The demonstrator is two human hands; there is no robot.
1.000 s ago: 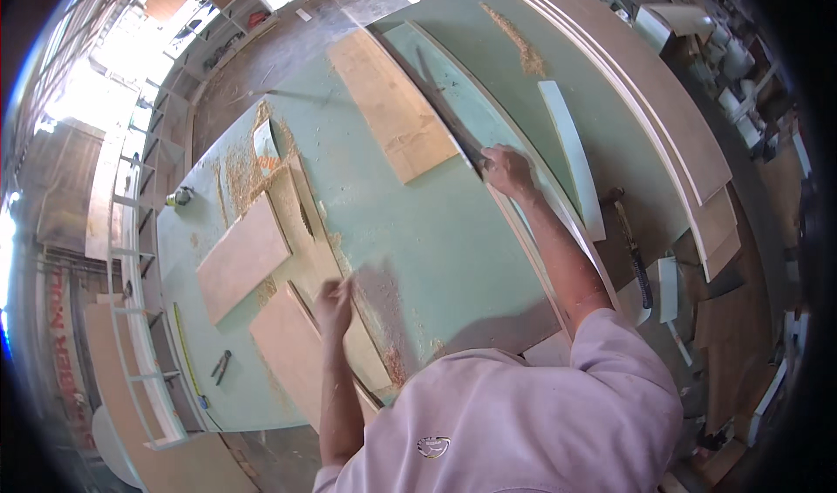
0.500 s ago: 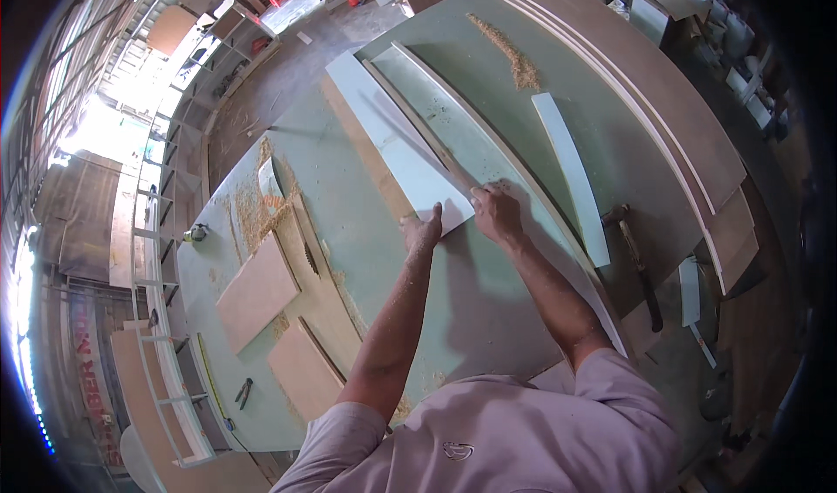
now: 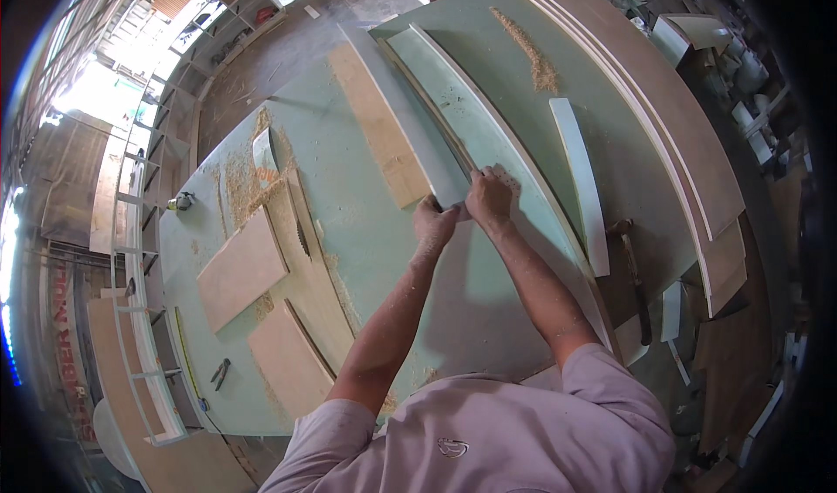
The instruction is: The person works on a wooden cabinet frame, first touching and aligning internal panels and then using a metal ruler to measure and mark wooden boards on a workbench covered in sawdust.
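A long white board stretches away from me across the green worktop, tilted up on its side. My left hand is closed round its near left corner. At the near right corner my right hand is closed too, gripping the board's edge where a thin wooden strip runs along it. Whether that strip is fixed to the board I cannot tell. A bare wooden plank lies flat just left of the board. Right of it rests a long pale panel with a raised edge.
Left on the worktop are a handsaw, sawdust, two brown panels and pliers. To the right lie a white strip, a hammer and long stacked sheets.
The white board has turned up from flatter to steeply tilted, baring more of the plank beside it. Both hands stay at its near end. The whole view has shifted slightly.
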